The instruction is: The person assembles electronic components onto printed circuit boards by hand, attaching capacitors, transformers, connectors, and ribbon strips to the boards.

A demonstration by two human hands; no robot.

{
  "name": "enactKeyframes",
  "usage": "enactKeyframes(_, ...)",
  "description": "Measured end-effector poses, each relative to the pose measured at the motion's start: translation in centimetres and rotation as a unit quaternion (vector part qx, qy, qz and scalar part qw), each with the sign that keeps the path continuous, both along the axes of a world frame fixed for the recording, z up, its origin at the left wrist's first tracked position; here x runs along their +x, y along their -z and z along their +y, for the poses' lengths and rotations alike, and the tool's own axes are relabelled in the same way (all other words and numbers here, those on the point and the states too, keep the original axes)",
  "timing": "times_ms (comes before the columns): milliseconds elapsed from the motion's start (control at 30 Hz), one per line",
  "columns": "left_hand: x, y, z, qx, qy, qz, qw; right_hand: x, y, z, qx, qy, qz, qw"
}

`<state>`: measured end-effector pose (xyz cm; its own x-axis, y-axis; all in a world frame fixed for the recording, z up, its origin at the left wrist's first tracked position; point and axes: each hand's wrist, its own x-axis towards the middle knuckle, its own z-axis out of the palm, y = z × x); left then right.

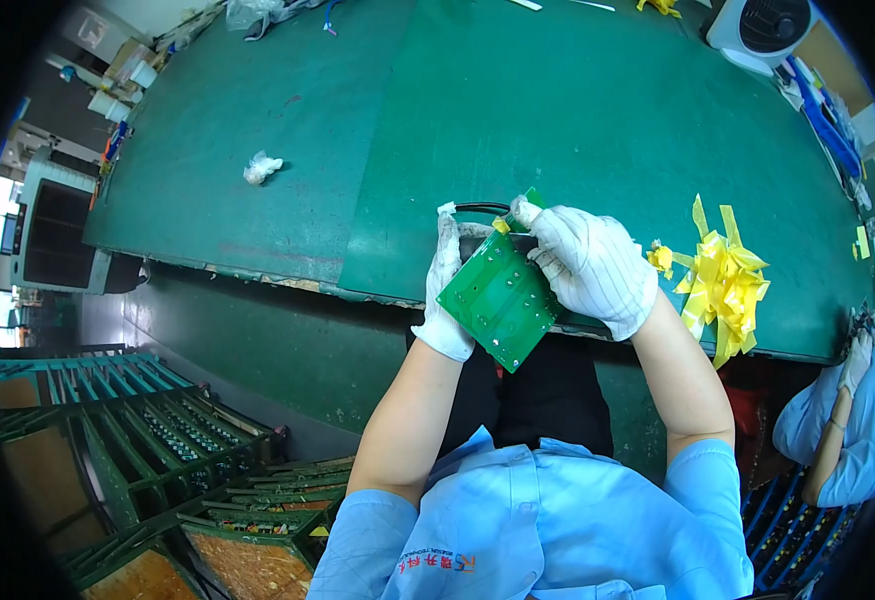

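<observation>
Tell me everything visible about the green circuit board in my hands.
The green circuit board is a glossy, rectangular panel dotted with silvery spots, with a yellow scrap at its top corner. It is held slanted over the near edge of the table, the gloved left hand along its left side and the gloved right hand at its upper right. Its other face is hidden.

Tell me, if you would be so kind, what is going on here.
A person in a light blue shirt is handling a green circuit board at the near edge of a green table. The gloved left grip holds the board's left side; the gloved right grip is at its upper right edge, though what exactly it pinches is hard to see. A yellow scrap sits by the board's top corner, and a crumpled pile of yellow strips lies on the table to the right.
</observation>
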<state>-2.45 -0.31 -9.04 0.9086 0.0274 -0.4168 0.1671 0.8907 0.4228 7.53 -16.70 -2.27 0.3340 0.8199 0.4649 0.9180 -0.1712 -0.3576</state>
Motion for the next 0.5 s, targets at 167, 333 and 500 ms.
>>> enactKeyframes(167,0.2,0.1,-0.3,-0.008,-0.008,-0.014,1.0,0.4,-0.6,0.4,-0.035,-0.005,-0.021,0.999)
enactKeyframes(333,0.1,0.6,0.0,-0.038,0.0,-0.013,0.999,0.8,-1.1,0.4,-0.021,-0.032,-0.037,0.999)
enactKeyframes(500,0.1,0.4,0.0,-0.044,0.022,-0.031,0.998,1.2,-0.8,-0.3,-0.058,-0.014,-0.028,0.998)
